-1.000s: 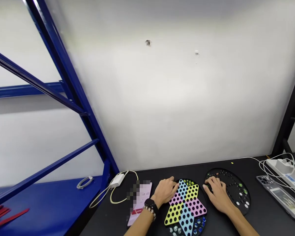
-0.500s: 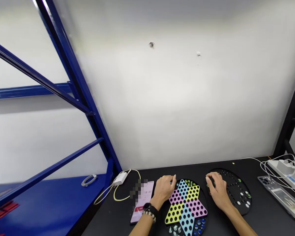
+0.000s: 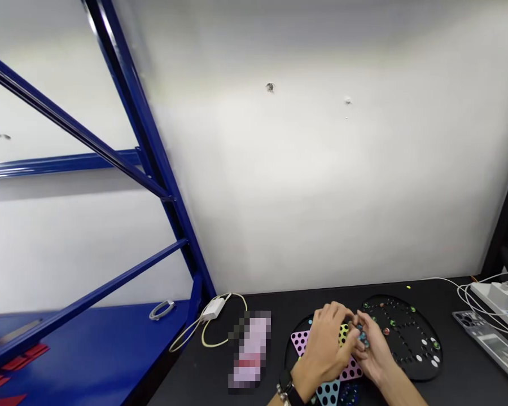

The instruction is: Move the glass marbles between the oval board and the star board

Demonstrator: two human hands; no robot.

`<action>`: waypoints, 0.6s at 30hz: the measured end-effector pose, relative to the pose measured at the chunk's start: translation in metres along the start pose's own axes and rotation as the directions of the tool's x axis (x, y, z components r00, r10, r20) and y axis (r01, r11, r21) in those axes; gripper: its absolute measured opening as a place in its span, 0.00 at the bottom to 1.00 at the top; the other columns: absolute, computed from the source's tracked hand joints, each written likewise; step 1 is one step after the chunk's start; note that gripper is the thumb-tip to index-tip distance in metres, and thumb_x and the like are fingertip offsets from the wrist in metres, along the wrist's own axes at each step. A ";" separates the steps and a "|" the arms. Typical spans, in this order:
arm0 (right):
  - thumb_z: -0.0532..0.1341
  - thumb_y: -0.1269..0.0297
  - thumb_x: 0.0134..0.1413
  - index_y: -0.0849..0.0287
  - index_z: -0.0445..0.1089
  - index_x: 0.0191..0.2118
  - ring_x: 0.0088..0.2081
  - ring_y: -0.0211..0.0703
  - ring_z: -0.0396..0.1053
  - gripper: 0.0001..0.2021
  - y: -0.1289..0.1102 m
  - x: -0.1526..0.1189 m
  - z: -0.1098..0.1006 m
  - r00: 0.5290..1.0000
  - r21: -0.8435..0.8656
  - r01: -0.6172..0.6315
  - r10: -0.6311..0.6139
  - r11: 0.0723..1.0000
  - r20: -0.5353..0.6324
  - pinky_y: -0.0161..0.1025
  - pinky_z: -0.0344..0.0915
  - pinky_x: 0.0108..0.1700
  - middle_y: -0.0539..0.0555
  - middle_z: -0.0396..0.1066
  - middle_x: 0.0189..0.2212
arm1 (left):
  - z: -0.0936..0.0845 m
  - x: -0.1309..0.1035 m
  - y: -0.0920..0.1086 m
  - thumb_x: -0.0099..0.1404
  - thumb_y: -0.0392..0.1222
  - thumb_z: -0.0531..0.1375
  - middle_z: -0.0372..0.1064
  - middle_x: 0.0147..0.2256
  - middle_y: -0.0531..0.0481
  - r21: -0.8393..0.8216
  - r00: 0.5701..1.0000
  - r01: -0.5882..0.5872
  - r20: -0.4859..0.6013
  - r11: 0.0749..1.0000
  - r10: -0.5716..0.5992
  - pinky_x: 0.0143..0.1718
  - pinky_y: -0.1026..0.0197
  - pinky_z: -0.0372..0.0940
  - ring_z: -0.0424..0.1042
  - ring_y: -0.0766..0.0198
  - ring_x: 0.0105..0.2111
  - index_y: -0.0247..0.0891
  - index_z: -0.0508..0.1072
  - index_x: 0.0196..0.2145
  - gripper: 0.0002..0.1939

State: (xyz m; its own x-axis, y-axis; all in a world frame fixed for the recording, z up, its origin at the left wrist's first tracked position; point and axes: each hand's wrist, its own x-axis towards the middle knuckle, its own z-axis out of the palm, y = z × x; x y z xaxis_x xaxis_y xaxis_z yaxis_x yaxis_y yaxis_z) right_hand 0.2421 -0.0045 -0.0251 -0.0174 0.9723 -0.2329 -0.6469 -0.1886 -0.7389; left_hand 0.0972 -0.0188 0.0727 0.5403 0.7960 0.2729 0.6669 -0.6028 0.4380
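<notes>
My left hand point(image 3: 328, 341), with a dark watch and a beaded bracelet at the wrist, reaches over a round Chinese checkers board point(image 3: 300, 337) with a coloured star of holes. Its fingers curl against my right hand point(image 3: 375, 347). My right hand is cupped, palm turned inward, around several blue-teal marbles point(image 3: 363, 336). Whether marbles are also inside my left fingers is hidden. Both hands cover much of the star's middle. Dark blue marbles point(image 3: 349, 393) lie in the board's near compartment. Right of my right hand is a round black board point(image 3: 406, 338) with green, white and reddish marbles.
A phone point(image 3: 252, 349), partly pixelated, lies left of the star board beside a white adapter point(image 3: 214, 309) and cable. At the right are a phone in a clear case point(image 3: 489, 344) and a white power strip point(image 3: 502, 304). A blue metal frame point(image 3: 169, 197) rises at the left.
My left hand has moved right across the star board, and both hands have come together. Blue-teal marbles now show in my right hand. The view has shifted slightly.
</notes>
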 end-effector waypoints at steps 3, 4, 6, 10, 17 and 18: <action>0.63 0.42 0.51 0.54 0.60 0.24 0.15 0.31 0.49 0.21 -0.031 0.009 -0.035 0.977 -0.514 0.133 -0.198 0.847 -0.073 0.31 0.44 0.18 0.41 0.56 0.15 | 0.000 -0.003 -0.034 0.72 0.51 0.53 0.68 0.55 0.48 0.014 0.990 0.123 0.064 0.992 -0.123 0.57 0.50 0.59 0.66 0.54 0.54 0.45 0.68 0.53 0.16; 0.62 0.44 0.52 0.54 0.58 0.22 0.17 0.33 0.54 0.21 -0.039 0.011 -0.048 0.950 -0.717 0.187 -0.310 0.671 -0.043 0.32 0.49 0.20 0.43 0.56 0.15 | 0.001 -0.005 -0.047 0.70 0.53 0.56 0.66 0.58 0.47 0.041 0.978 0.145 0.146 0.989 -0.150 0.60 0.47 0.58 0.64 0.51 0.58 0.46 0.68 0.56 0.20; 0.58 0.49 0.57 0.53 0.59 0.22 0.23 0.39 0.63 0.18 -0.049 0.011 -0.071 0.895 -0.946 0.181 -0.445 0.268 0.045 0.35 0.55 0.26 0.47 0.63 0.19 | 0.006 -0.008 -0.071 0.62 0.59 0.63 0.60 0.65 0.45 0.073 0.939 0.155 0.299 0.985 -0.170 0.66 0.40 0.51 0.57 0.43 0.65 0.46 0.66 0.61 0.33; 0.50 0.58 0.63 0.53 0.66 0.31 0.37 0.49 0.70 0.12 -0.047 0.007 -0.094 0.848 -0.967 0.124 -0.482 -0.221 0.219 0.42 0.60 0.36 0.54 0.71 0.34 | 0.012 -0.008 -0.093 0.58 0.69 0.62 0.56 0.68 0.47 0.153 0.924 0.140 0.334 0.978 -0.185 0.65 0.37 0.52 0.56 0.40 0.66 0.50 0.63 0.65 0.42; 0.53 0.51 0.65 0.52 0.71 0.47 0.51 0.57 0.68 0.15 -0.035 -0.011 -0.049 0.819 -0.936 0.174 -0.483 -0.306 0.311 0.56 0.60 0.53 0.59 0.73 0.49 | 0.011 -0.003 -0.068 0.62 0.74 0.52 0.62 0.64 0.35 0.454 0.906 0.229 0.223 0.861 -0.358 0.58 0.36 0.58 0.62 0.32 0.60 0.38 0.68 0.63 0.44; 0.54 0.49 0.65 0.51 0.71 0.49 0.52 0.57 0.68 0.17 -0.031 -0.016 -0.039 0.838 -0.935 0.225 -0.435 -0.273 0.329 0.57 0.58 0.55 0.58 0.72 0.50 | 0.011 -0.004 -0.064 0.63 0.72 0.52 0.61 0.64 0.33 0.495 0.892 0.260 0.207 0.829 -0.403 0.57 0.37 0.59 0.64 0.32 0.59 0.36 0.67 0.63 0.44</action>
State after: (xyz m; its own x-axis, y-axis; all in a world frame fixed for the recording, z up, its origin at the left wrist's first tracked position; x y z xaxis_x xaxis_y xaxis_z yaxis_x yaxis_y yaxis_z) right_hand 0.2924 -0.0199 -0.0233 0.0160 0.9425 0.3337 0.8856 0.1416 -0.4423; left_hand 0.0584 0.0162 0.0344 0.3191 0.9413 -0.1102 0.9473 -0.3201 0.0096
